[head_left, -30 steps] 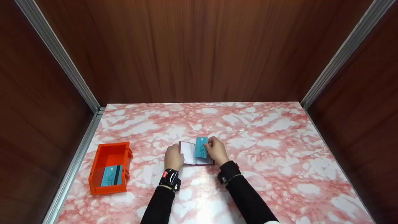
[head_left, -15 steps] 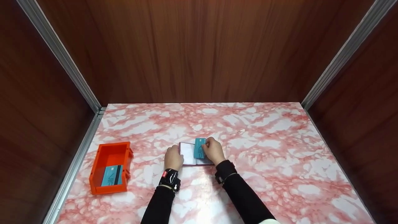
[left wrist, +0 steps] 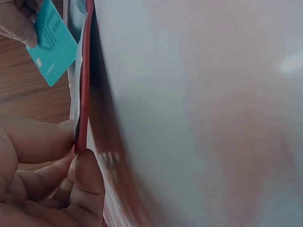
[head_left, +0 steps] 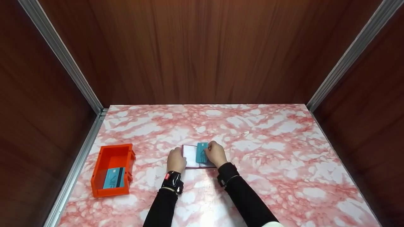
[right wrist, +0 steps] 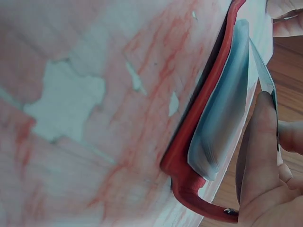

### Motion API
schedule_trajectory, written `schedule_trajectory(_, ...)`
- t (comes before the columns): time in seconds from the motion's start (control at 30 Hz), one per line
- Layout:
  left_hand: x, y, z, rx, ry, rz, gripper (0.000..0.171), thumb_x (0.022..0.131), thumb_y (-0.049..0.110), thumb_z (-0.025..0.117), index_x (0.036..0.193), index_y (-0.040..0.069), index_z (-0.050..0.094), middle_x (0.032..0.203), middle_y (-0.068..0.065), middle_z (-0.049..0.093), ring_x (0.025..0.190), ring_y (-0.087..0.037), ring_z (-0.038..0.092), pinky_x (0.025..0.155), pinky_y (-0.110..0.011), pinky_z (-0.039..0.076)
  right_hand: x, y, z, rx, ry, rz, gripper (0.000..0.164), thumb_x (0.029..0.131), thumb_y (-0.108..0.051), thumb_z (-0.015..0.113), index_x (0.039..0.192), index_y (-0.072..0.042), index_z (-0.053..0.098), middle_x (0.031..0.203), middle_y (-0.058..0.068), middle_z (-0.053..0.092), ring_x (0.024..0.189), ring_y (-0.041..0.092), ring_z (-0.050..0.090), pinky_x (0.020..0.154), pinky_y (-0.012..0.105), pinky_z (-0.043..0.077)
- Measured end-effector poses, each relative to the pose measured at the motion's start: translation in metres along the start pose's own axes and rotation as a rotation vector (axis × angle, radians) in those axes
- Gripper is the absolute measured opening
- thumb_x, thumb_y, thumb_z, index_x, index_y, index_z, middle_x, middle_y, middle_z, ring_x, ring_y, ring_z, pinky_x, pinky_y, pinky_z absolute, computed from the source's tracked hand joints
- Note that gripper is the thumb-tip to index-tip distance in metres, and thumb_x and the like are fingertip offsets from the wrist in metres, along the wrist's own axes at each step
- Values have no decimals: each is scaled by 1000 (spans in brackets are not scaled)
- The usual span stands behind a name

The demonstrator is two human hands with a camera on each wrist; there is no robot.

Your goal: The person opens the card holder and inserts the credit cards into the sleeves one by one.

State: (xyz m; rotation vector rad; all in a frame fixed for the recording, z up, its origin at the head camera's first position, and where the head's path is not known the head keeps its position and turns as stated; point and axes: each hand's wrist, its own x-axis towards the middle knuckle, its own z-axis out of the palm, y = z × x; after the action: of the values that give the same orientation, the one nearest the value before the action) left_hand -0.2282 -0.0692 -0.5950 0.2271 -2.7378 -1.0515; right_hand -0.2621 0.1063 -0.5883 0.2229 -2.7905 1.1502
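A dark red card holder [head_left: 190, 160] with clear plastic sleeves lies spread open on the table. My left hand [head_left: 176, 160] pinches its left cover edge between thumb and fingers, seen close up along the red cover [left wrist: 85, 71] in the left wrist view. Between thumb and fingers, my right hand [head_left: 217, 154] grips a blue card [head_left: 201, 152] marked VIP, held over the holder's right half. In the right wrist view the card's edge [right wrist: 263, 71] stands right beside the top of the stacked sleeves [right wrist: 220, 113]. The fingers hide part of the card.
An orange bin [head_left: 107, 154] stands at the left of the pink-and-white marbled table [head_left: 271, 151]. Another blue card [head_left: 113, 178] with a black stripe lies in it. Brown wood-grain panels [head_left: 202, 53] with metal rails enclose the table at the back and sides.
My right hand has moved slightly left and toward me, bringing the card lower over the holder. The left hand keeps its place on the cover edge.
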Motion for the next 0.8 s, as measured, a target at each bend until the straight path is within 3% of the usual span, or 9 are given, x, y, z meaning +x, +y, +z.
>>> schedule_trajectory(0.3,0,-2,2,-13,10,-2,27,75,-4,75,100,-8,64,88,-22,63,89,-41,63,83,-51,50,-2,-2,2,-30,-36,41,21,85,-8,71,79,-6,51,68,-1,46,65,19,48,65,35,44)
schedule_trajectory(0.8,-1,-1,2,-29,37,10,22,74,-6,74,93,-6,63,84,-21,63,87,-42,62,81,-51,49,-1,-7,6,-81,-60,101,21,83,-10,73,74,-6,55,69,5,58,66,23,55,67,39,49)
